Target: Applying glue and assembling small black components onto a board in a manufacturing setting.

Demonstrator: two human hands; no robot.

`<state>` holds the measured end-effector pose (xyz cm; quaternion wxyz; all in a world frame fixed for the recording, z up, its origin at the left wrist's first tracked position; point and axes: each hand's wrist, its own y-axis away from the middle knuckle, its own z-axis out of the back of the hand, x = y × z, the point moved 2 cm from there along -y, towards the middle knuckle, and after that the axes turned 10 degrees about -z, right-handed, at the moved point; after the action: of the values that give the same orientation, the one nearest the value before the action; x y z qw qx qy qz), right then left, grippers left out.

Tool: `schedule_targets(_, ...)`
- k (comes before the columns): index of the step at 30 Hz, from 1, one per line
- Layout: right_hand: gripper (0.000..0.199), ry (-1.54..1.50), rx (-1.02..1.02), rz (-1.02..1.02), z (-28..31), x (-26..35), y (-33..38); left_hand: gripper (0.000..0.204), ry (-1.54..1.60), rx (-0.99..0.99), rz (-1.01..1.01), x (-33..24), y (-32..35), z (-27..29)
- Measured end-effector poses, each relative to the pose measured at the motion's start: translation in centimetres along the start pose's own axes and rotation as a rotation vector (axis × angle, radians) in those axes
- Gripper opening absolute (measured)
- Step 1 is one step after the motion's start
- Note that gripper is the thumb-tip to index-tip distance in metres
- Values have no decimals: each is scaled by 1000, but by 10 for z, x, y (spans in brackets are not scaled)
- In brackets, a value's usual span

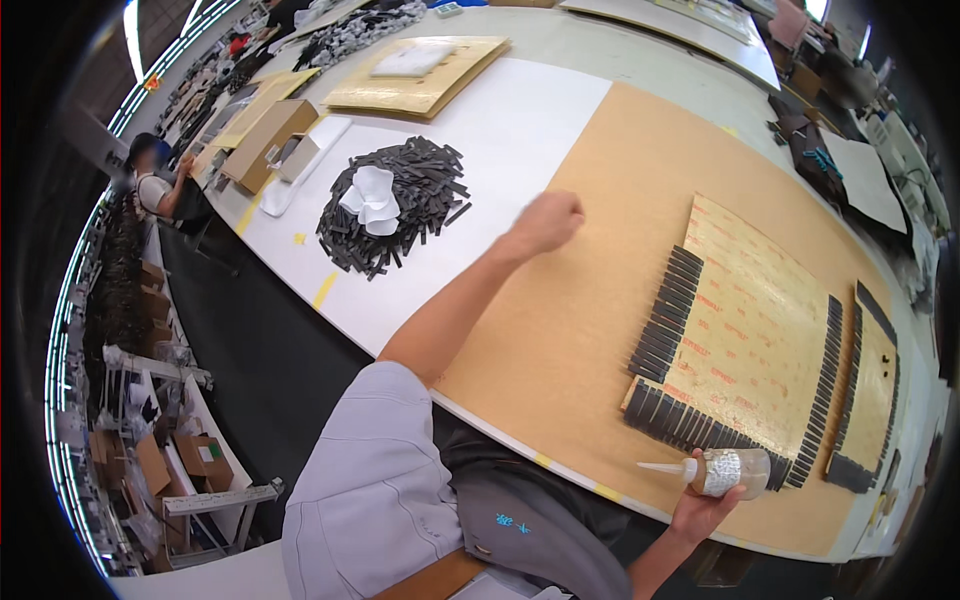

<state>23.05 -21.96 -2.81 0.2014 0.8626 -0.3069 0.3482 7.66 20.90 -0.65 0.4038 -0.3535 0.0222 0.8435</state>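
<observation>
In my right hand (702, 515) is a clear squeeze bottle (757, 470) with a thin white nozzle, lying sideways over the table's near edge. My left hand (550, 222) hovers over the brown paper with its fingers curled closed; whatever may be inside is hidden. To its right lies a yellowish sheet (752, 325) with red print. Short dark strips (668, 315) stand side by side along its left, near and right edges. A heap of loose dark strips (420, 190) rests left of my left hand, topped by a crumpled white cloth or paper (371, 200).
A smaller strip-edged panel (862, 400) lies at the far right. Brown paper (600, 160) covers part of the white table (540, 100). Stacked yellowish boards (420, 95) and a cardboard box (265, 150) sit farther back. Another person (160, 190) is at the far left.
</observation>
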Motion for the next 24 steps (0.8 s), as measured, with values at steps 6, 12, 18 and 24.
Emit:
schedule_targets(6, 59, 6, 45, -56, -22, -13, -13, 22, -434, -27, 561, 120, 76, 87)
schedule_targets(12, 59, -9, 48, -41, -34, -17, -4, 15, -198, -43, 428, 92, 90, 74)
schedule_targets(18, 63, 37, 26, -40, -39, -13, 1, 7, -27, -84, 46, 5, 126, 18)
schedule_targets(24, 63, 57, 32, -36, -41, -9, 8, 8, 61, 58, 58, -17, 134, -2)
